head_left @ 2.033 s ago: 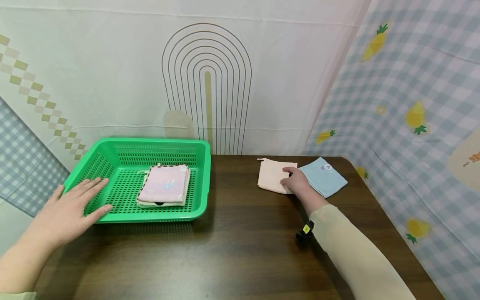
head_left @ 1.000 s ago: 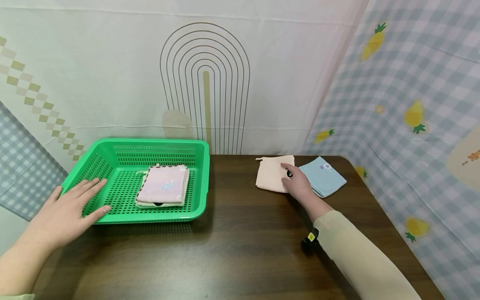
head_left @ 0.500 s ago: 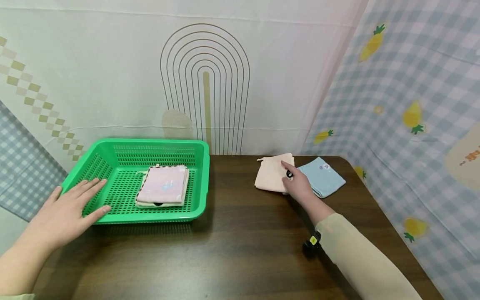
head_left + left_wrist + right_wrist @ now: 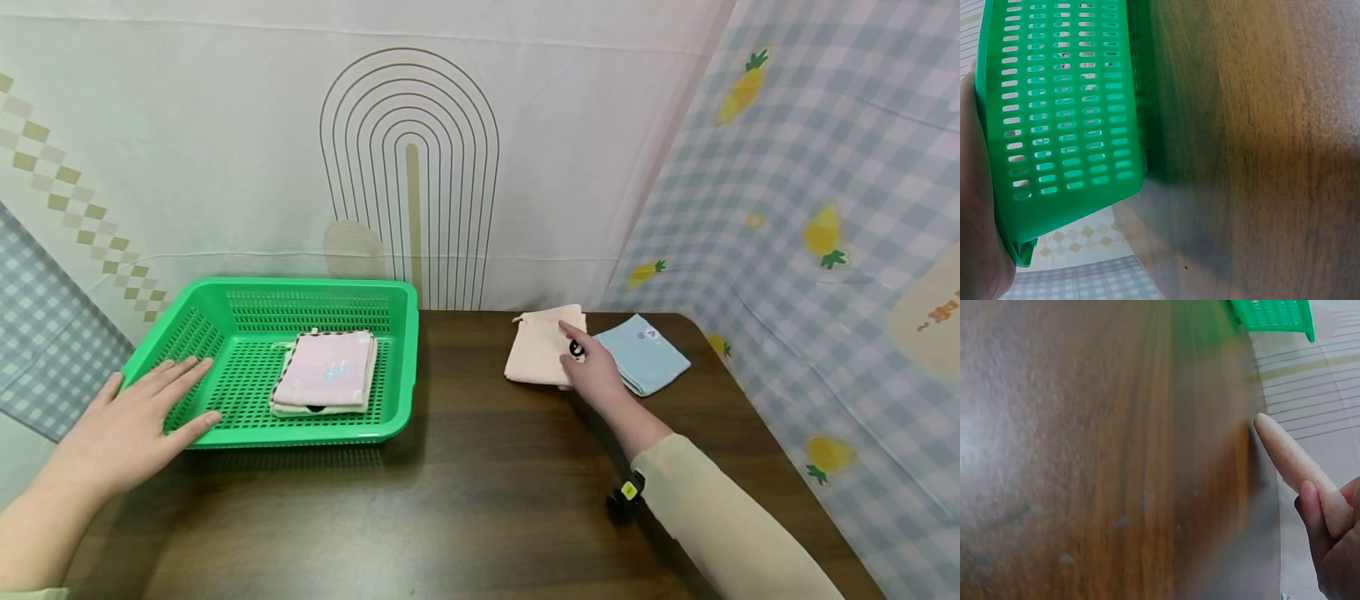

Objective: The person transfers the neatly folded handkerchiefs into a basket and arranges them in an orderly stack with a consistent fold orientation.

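My right hand (image 4: 592, 367) pinches a folded pale pink towel (image 4: 536, 348) by its right side, next to a black-and-white face mark. In the right wrist view the towel (image 4: 1294, 456) appears edge-on, with the thumb (image 4: 1313, 519) against one face. A folded light blue towel (image 4: 648, 358) lies just right of this hand on the table. At the left, my left hand (image 4: 131, 425) rests with straight, spread fingers on the near-left rim of a green plastic basket (image 4: 300, 433). Inside the basket lies a folded lilac towel (image 4: 326, 371) on top of a whitish one.
The dark brown wooden table (image 4: 465, 492) ends at a white printed curtain (image 4: 555, 167) behind. A blue-checked curtain (image 4: 795, 275) with pineapples hangs along the right side. A black wrist camera (image 4: 622, 500) hangs beneath the right sleeve.
The pale pink towel has shifted slightly left and turned a little in my right hand, and more of its face mark shows. The left hand and basket are unchanged.
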### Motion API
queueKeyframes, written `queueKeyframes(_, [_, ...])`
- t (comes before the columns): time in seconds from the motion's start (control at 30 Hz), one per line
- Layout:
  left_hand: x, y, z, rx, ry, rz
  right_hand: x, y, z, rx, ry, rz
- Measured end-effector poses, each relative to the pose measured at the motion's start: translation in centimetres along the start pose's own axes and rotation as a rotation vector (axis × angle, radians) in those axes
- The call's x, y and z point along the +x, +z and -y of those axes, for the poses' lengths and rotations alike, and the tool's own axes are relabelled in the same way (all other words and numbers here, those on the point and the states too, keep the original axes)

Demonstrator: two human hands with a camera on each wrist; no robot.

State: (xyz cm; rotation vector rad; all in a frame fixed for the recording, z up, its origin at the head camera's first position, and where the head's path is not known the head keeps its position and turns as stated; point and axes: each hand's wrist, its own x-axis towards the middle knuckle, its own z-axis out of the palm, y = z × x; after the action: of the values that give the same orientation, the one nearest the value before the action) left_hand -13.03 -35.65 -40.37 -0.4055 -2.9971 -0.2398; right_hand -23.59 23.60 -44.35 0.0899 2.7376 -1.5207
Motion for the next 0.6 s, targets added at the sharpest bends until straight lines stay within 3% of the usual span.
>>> queueKeyframes(0.6, [0.0, -0.2, -0.2, -0.010, 0.001, -0.004, -2.3, 0.7, 2.2, 0.069, -0.057, -0.011])
